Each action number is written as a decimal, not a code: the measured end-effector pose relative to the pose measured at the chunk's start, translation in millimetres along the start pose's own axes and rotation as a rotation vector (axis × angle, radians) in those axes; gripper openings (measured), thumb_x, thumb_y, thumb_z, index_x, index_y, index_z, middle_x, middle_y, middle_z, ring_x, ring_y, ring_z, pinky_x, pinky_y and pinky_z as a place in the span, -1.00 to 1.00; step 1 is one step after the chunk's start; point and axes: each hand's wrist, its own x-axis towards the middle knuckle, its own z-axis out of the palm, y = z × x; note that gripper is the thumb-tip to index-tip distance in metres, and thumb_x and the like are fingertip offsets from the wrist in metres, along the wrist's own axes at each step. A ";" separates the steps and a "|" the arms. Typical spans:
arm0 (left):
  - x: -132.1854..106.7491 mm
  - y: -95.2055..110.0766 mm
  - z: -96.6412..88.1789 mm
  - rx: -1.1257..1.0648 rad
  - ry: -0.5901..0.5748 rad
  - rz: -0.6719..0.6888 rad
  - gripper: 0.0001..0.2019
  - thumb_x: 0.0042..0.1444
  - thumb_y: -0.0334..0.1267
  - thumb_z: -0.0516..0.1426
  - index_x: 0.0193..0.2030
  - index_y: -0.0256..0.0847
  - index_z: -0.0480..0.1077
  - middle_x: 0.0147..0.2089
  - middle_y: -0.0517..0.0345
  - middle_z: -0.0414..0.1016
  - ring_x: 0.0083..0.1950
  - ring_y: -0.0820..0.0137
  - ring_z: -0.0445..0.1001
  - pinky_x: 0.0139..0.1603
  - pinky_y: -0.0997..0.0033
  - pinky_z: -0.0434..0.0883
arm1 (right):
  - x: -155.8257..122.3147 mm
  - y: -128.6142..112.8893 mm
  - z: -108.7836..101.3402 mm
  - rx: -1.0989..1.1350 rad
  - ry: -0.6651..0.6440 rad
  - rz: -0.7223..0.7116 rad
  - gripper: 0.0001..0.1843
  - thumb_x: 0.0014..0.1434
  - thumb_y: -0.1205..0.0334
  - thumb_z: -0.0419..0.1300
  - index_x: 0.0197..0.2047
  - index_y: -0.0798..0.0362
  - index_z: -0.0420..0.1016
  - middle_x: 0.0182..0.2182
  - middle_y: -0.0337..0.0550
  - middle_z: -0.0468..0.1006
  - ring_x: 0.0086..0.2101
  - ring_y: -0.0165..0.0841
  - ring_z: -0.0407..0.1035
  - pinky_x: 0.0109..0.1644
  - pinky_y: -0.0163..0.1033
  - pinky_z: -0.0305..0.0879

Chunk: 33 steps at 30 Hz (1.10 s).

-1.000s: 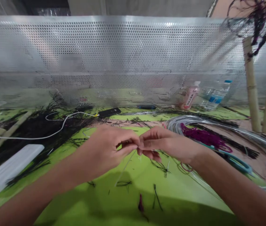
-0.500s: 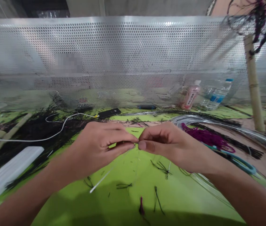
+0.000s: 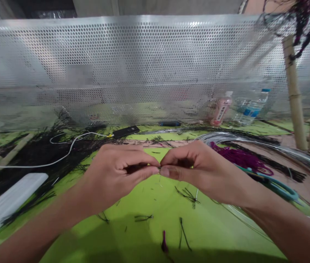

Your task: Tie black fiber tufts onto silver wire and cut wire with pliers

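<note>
pale strand (image 3: 160,178) points down, axis roughly upright; left hand (image 3: 118,175), right hand (image 3: 198,171) pinching it

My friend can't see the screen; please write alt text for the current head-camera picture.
A person's left hand and right hand meet, both pinching a tiny item too small to identify, above a green surface. Dark strands lie on it; purple thread lies to the right, and a perforated metal panel stands behind.

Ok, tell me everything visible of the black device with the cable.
The black device is a flat, plastic-looking block with pale marks near its right end. It lies aslant beyond the left hand, near the perforated panel, touched by neither hand. A white cable with a yellow tip meets its left end.
</note>
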 end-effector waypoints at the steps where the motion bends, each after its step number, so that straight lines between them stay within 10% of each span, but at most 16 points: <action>1: -0.3 0.8 0.5 -0.004 -0.002 -0.025 -0.94 0.22 -0.32 0.27 -0.28 -0.15 0.59 -0.39 0.28 0.64 -0.41 0.49 0.53 -0.39 0.53 0.38 | -0.3 -0.4 0.7 -0.031 0.012 -0.015 -0.77 0.26 0.15 0.31 -0.36 0.12 0.56 -0.54 -0.35 0.28 -0.52 -0.53 0.06 -0.51 -0.35 -0.03; 10: -2.7 12.5 6.5 -0.128 -0.068 -0.338 -0.79 0.27 -0.27 0.13 -0.37 -0.17 0.53 -0.60 0.30 0.38 -0.60 0.50 0.27 -0.67 0.53 0.14 | 1.1 0.2 8.3 -0.297 0.127 -0.188 -0.82 0.28 0.32 0.23 -0.36 0.09 0.60 -0.54 -0.33 0.37 -0.50 -0.52 0.15 -0.44 -0.35 0.05; 16: -5.8 3.5 5.9 0.209 0.228 0.092 -0.91 0.22 -0.29 0.26 -0.15 -0.11 0.46 -0.17 0.18 0.61 -0.21 0.39 0.60 -0.21 0.41 0.58 | -4.3 -2.7 2.8 -0.100 0.135 -0.126 -0.83 0.26 0.30 0.27 -0.39 0.08 0.52 -0.58 -0.37 0.26 -0.54 -0.53 0.06 -0.51 -0.35 0.00; 21: -8.3 -3.1 -4.2 0.557 0.126 0.552 -0.70 0.27 -0.44 0.20 0.13 -0.16 0.48 0.23 0.16 0.56 0.36 0.28 0.42 0.41 0.31 0.39 | -8.1 -6.6 2.9 -0.022 0.091 -0.116 -0.83 0.26 0.29 0.29 -0.39 0.05 0.48 -0.52 -0.34 0.28 -0.48 -0.48 0.10 -0.43 -0.32 0.11; 33: -5.5 -11.1 -5.6 0.628 0.174 0.462 -0.71 0.25 -0.32 0.24 0.10 -0.04 0.49 0.15 0.27 0.61 0.15 0.26 0.60 0.12 0.13 0.50 | -8.5 -6.2 6.1 -0.110 0.169 -0.122 -0.80 0.26 0.23 0.31 -0.40 0.06 0.50 -0.50 -0.30 0.43 -0.49 -0.48 0.17 -0.46 -0.33 0.12</action>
